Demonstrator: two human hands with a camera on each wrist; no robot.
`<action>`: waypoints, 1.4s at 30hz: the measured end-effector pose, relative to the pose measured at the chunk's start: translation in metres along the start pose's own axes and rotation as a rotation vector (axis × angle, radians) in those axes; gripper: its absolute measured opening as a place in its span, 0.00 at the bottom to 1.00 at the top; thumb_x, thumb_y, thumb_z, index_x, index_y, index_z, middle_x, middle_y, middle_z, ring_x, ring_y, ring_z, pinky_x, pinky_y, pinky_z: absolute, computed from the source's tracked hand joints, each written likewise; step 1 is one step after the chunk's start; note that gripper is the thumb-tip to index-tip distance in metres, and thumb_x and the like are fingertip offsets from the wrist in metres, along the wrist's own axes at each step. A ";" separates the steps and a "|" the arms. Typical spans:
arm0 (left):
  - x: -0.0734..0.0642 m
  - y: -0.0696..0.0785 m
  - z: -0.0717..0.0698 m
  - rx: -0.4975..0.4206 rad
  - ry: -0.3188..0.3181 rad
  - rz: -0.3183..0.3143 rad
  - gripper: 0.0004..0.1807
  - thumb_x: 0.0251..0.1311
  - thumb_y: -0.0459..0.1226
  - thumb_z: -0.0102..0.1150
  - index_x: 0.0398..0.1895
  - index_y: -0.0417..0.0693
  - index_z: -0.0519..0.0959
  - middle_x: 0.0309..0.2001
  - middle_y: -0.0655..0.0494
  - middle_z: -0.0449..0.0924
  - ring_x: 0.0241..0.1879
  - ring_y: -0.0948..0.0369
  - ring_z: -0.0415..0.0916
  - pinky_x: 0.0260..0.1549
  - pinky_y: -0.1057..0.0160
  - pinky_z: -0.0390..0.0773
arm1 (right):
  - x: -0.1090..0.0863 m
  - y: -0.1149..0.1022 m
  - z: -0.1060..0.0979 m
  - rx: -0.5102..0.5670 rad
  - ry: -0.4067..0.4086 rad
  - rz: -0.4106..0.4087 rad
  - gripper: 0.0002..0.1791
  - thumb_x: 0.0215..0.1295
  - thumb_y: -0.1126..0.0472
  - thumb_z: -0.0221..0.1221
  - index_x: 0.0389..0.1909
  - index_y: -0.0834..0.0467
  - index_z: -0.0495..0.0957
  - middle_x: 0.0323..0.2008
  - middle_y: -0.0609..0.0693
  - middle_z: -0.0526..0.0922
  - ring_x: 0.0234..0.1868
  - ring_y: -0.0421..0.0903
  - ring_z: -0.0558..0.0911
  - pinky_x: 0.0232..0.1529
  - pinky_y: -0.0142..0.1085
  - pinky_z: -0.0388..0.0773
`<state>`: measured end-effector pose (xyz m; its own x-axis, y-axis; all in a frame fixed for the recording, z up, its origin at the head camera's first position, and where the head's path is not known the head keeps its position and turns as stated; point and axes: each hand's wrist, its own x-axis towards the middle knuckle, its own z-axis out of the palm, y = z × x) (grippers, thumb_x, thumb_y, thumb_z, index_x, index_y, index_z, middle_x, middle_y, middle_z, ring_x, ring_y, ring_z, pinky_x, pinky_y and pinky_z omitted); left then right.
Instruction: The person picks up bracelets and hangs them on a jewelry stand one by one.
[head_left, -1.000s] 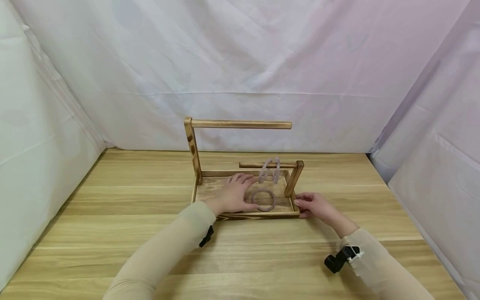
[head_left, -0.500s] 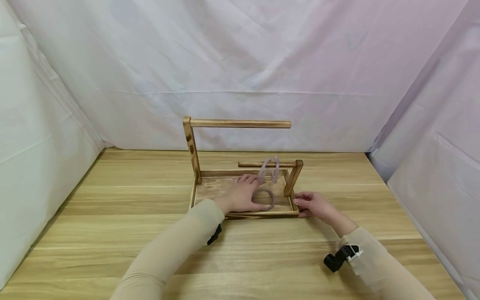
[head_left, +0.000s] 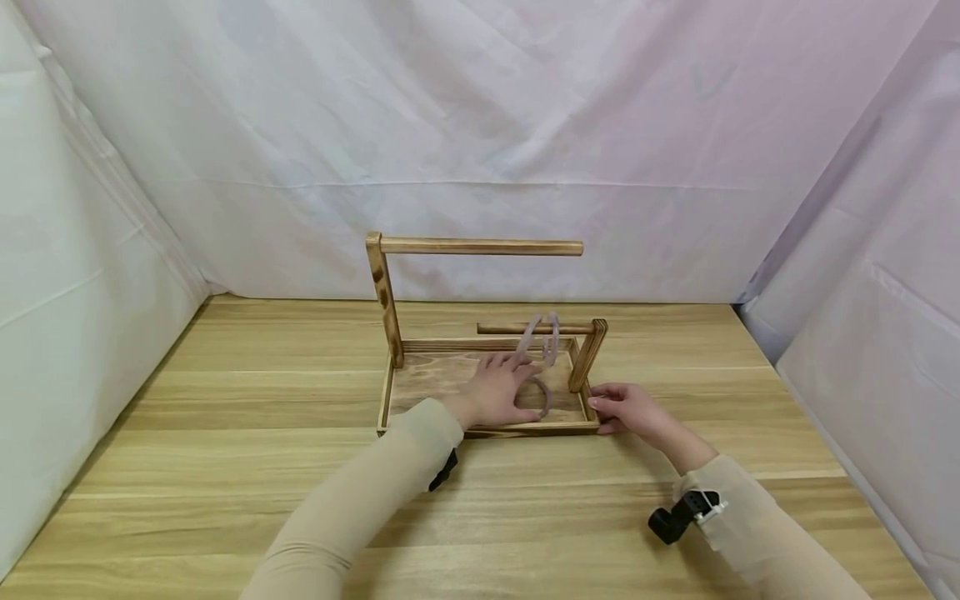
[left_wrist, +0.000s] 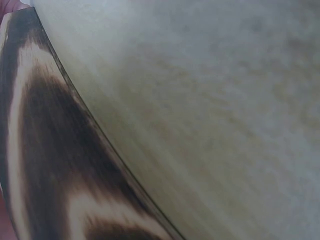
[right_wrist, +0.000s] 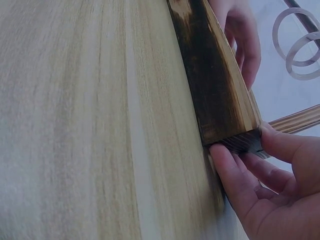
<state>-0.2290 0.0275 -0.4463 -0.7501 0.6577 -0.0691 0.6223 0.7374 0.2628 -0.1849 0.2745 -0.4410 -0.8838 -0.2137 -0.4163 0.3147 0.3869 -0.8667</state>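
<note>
A wooden bracelet stand has a shallow tray base point(head_left: 555, 430) and two horizontal bars. One pale bangle point(head_left: 547, 398) lies flat in the tray toward its right end. My left hand point(head_left: 495, 393) reaches low into the tray with fingers and thumb spread, its thumb tip right at the bangle's near edge; the hand covers the bangle's left part. Two more translucent bangles point(head_left: 553, 343) hang from the lower bar point(head_left: 498, 329). At the tray's front right corner, my right hand point(head_left: 628, 408) grips the end wall, thumb above and fingers below in the right wrist view.
The upper bar point(head_left: 480, 247) runs right from a tall post point(head_left: 387, 304) at the stand's left. A shorter post point(head_left: 588, 358) carries the lower bar, close above my left fingers. White cloth point(head_left: 480, 125) hangs behind the wood-grain table point(head_left: 247, 400).
My left hand has slid right across the tray, from beside the flat bangle to over its left side. My right hand keeps its grip on the tray corner.
</note>
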 end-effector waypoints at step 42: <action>0.005 0.005 -0.011 0.006 -0.048 -0.004 0.31 0.51 0.53 0.62 0.59 0.54 0.72 0.62 0.52 0.69 0.59 0.54 0.68 0.52 0.57 0.76 | -0.001 -0.002 0.001 0.013 -0.001 -0.005 0.27 0.70 0.64 0.49 0.62 0.78 0.57 0.39 0.54 0.75 0.36 0.40 0.77 0.37 0.34 0.82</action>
<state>-0.2317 0.0329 -0.4342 -0.7410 0.6613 -0.1163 0.6207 0.7407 0.2571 -0.1841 0.2735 -0.4393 -0.8851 -0.2166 -0.4119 0.3144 0.3742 -0.8724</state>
